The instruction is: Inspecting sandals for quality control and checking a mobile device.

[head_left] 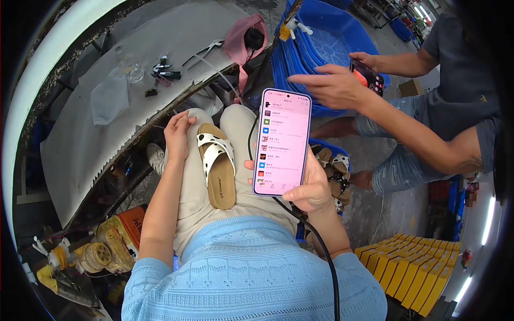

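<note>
My right hand [316, 187] grips a smartphone [282, 144] with a lit pink screen showing a list of small icons. Its thumb presses along the lower right edge, and the fingers wrap behind. On my left thigh rests my left hand [178, 134], holding nothing, its fingers loosely bent and apart. A sandal [220, 187] with a tan footbed and white, black-spotted crossed straps lies in my lap between the two hands, touched by neither. A black cable [316, 235] runs past the phone and down over my blue top.
A grey worktable [176, 32] carries small bottles, a plastic bag [110, 96] and a pink cloth [246, 37]. Blue tubs [332, 32] stand ahead. Another person [450, 96] sits at right with a phone [367, 77]. More sandals [338, 176] and yellow crates [409, 267] are nearby.
</note>
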Tool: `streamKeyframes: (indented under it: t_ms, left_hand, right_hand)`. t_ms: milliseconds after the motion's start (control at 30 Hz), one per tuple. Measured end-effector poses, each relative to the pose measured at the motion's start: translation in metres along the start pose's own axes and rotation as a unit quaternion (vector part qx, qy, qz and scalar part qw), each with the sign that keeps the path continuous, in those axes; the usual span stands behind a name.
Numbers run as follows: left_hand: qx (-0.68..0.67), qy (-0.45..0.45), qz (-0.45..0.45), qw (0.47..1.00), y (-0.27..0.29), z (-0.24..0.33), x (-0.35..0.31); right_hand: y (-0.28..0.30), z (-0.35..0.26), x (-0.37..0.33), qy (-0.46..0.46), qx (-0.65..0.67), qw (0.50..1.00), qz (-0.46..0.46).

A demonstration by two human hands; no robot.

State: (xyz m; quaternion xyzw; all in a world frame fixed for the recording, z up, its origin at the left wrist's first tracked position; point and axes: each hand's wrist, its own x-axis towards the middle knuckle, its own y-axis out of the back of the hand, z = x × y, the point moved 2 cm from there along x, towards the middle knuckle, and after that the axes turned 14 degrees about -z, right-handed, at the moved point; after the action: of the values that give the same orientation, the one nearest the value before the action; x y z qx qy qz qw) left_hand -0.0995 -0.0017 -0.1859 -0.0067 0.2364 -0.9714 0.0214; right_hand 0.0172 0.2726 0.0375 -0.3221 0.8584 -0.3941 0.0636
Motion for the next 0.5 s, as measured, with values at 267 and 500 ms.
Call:
streamKeyframes:
  t_ms: [267, 500]
  left_hand:
    - [0.004, 0.004, 0.008, 1.0, -0.0002, 0.0004, 0.0002]
    - [0.01, 0.006, 0.01, 1.0, -0.0001, -0.0001, 0.0008]
  right_hand:
    - [0.0025, -0.0006, 0.0002, -0.006, 0.01, 0.999, -0.03]
    - [0.0021, -0.0005, -0.0004, -0.001, 0.005, 1.0, -0.028]
